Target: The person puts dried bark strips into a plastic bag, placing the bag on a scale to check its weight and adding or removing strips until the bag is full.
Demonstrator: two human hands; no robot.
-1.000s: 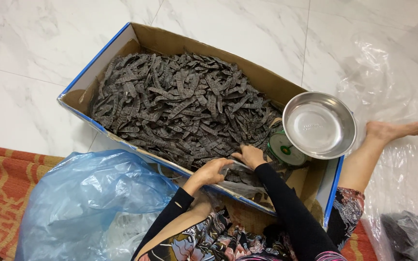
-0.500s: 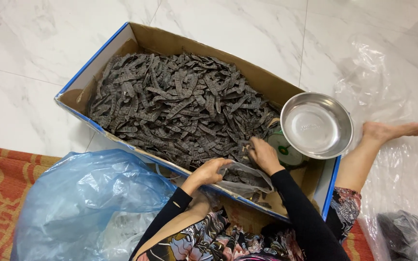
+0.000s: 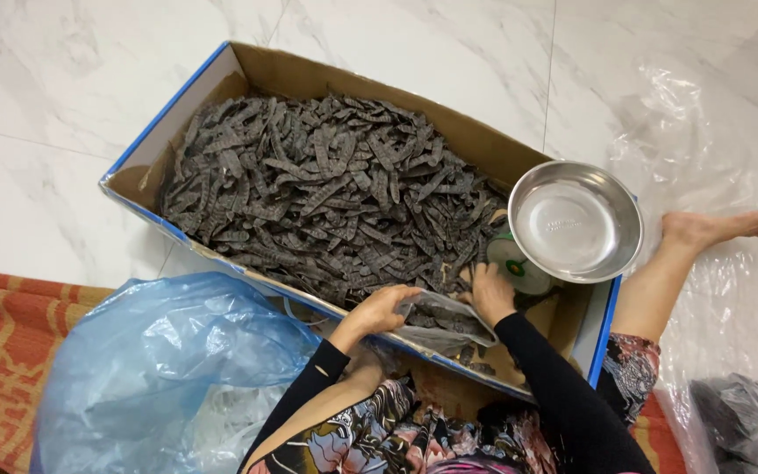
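A cardboard box (image 3: 221, 83) with blue edges lies on the floor, filled with dark dried pods (image 3: 326, 189). My left hand (image 3: 383, 307) holds the rim of a small clear plastic bag (image 3: 445, 316) at the box's near side. My right hand (image 3: 489, 290) rests on the pods beside the bag, its fingers closed among them. A shiny steel bowl (image 3: 576, 219) sits on a green and white scale (image 3: 515, 259) at the right end of the box, just past my right hand.
A large blue plastic bag (image 3: 160, 369) bulges at the lower left on a red woven mat (image 3: 2, 351). Clear plastic sheeting (image 3: 721, 132) covers the marble floor on the right, where my bare foot (image 3: 712, 230) rests. A dark bag (image 3: 747, 421) lies at lower right.
My right hand has moved from the bag's mouth out to the pods near the scale. The left hand keeps hold of the small bag.
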